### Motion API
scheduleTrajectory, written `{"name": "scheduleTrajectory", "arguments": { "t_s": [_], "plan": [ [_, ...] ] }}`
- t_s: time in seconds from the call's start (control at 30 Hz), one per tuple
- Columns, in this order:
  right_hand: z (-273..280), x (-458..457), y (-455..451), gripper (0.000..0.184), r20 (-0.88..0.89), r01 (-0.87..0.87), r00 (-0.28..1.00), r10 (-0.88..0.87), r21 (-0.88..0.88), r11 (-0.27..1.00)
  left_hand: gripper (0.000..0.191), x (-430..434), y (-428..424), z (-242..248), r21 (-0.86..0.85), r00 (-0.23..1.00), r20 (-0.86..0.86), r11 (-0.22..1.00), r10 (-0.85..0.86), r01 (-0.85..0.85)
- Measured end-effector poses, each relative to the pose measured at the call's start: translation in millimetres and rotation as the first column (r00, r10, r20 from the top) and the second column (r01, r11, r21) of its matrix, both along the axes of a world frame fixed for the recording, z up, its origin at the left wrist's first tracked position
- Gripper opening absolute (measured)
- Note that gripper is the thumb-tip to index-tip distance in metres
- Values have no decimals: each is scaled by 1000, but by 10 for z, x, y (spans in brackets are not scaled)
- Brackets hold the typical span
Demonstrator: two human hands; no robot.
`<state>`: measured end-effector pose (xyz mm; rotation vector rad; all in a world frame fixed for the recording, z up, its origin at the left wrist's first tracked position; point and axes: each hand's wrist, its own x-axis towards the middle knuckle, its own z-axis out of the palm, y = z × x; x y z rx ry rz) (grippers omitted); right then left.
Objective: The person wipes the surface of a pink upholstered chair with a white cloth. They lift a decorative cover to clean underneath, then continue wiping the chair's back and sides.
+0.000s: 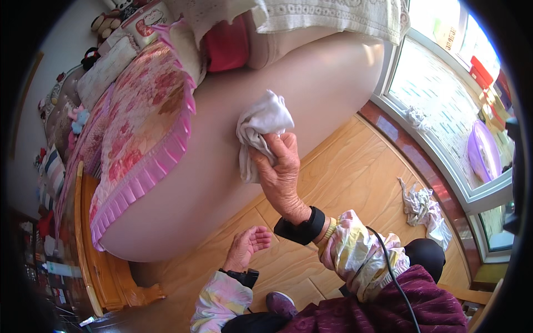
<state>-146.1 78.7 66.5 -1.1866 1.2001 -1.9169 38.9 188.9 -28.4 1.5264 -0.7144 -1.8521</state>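
My right hand [284, 170] grips a folded white cloth [266, 118] between thumb and fingers. The cloth is against the smooth, pale pink side [216, 166] of a large upholstered piece, perhaps a sofa. Lower and to the left, my left hand [248, 246] hangs above the wooden floor, holding nothing, its fingers lightly curled and a little apart. A floral quilt [137, 120] with a pink ruffled border drapes over the left part of the pale side. Above the cloth sit a red cushion [227, 45] and a cream lace cover [325, 16].
Crumpled cloths [424, 210] lie on the wood floor [354, 175] at right. Past a dark red sill [387, 127] and white door frame, a purple basin [485, 150] stands on tiles. A wooden cabinet [100, 258] is at left. A black cable [391, 266] runs along my right sleeve.
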Motion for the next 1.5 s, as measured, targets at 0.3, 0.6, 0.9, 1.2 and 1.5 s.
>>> {"name": "scheduleTrajectory", "arguments": {
  "t_s": [0.3, 0.6, 0.9, 1.2, 1.5],
  "plan": [
    [-246, 468, 453, 25, 137, -538, 826, 546, -93, 838, 29, 295, 267, 1074, -729, 935, 180, 679, 306, -82],
    [-602, 736, 720, 47, 673, -725, -611, 417, -687, 47, 78, 199, 512, 1021, -919, 740, 355, 359, 571, 163],
    [-522, 1003, 836, 51, 819, -850, -492, 296, -526, 43, 112, 199, 552, 829, -893, 663, 451, 305, 598, 332],
    [-387, 1018, 950, 39, 747, -994, -102, 657, -50, -98, 50, 472, 672, 606, -930, 536, 366, 316, 761, 186],
    [-718, 767, 765, 52, 647, -955, 285, 707, 255, 151, 45, 1217, 530, 1442, -943, 53, -269, -252, 962, -218]
  ]
}}
